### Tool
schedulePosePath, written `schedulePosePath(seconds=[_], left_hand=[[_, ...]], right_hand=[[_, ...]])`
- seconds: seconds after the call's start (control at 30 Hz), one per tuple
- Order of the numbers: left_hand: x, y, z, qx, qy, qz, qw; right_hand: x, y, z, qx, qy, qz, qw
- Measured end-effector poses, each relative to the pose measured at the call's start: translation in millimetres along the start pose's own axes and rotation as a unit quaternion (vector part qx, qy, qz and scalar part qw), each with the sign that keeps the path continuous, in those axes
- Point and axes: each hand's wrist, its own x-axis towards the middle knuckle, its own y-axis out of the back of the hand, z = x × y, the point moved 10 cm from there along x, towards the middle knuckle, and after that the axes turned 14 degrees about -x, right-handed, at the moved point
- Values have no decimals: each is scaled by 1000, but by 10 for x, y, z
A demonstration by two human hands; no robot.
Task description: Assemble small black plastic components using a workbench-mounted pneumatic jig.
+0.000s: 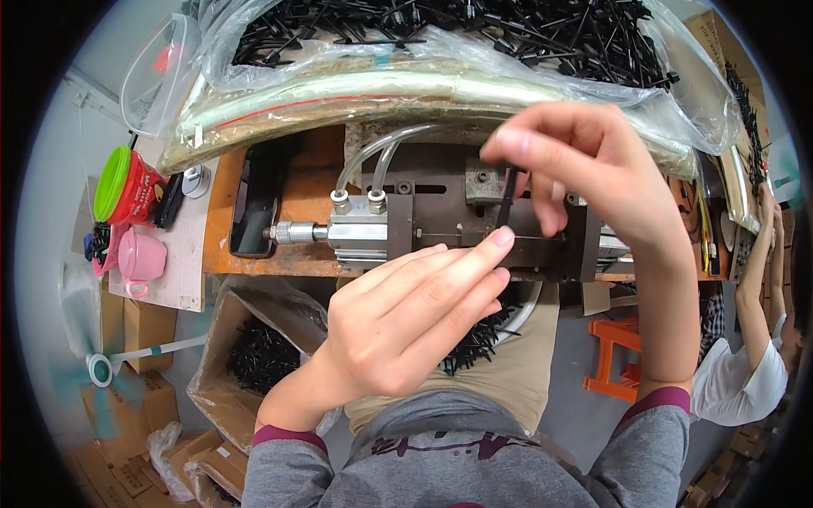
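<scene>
A thin black plastic piece (pixel 507 196) stands nearly upright between my hands, in front of the metal fixture. My right hand (pixel 584 161) comes over from the right with curled fingers, slightly blurred, closed at its upper end. My left hand (pixel 406 313) has its fingers pressed together, with the fingertips at the piece's lower end; its palm side is hidden. Below both hands runs the dark metal fixture (pixel 440 212), with a silver air cylinder (pixel 357 233) and clear hoses (pixel 381 161) on its left. A heap of black plastic pieces (pixel 470 349) shows at my lap, partly behind my left hand.
A plastic-lined tray (pixel 339 89) of black pieces spans the far side. On the left are a phone (pixel 254 199), pink cup (pixel 142 256) and red tub (pixel 131 190). A lined carton (pixel 207 372) stands lower left, an orange stool (pixel 611 351) right. Another person (pixel 745 381) works at far right.
</scene>
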Motion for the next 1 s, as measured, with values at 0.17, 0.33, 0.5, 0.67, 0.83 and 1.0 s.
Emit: schedulePosePath(seconds=[0.17,0.33,0.5,0.67,0.83,1.0], left_hand=[[-120,-99,98,-22,-2,-6,1000],[-313,-319,-66,-29,58,-21,998],[-452,-668,-193,31,106,-79,991],[-365,-740,-218,66,121,-100,985],[-371,-744,-245,64,138,-108,983],[-223,-633,-265,12,164,-157,974]], right_hand=[[-177,207,209,90,-1,97,991],[-411,430,233,51,55,177,981],[-672,266,160,27,69,180,981],[-941,168,167,23,39,220,975],[-1082,76,284,71,40,216,973],[-1167,-59,136,-195,123,257,938]])
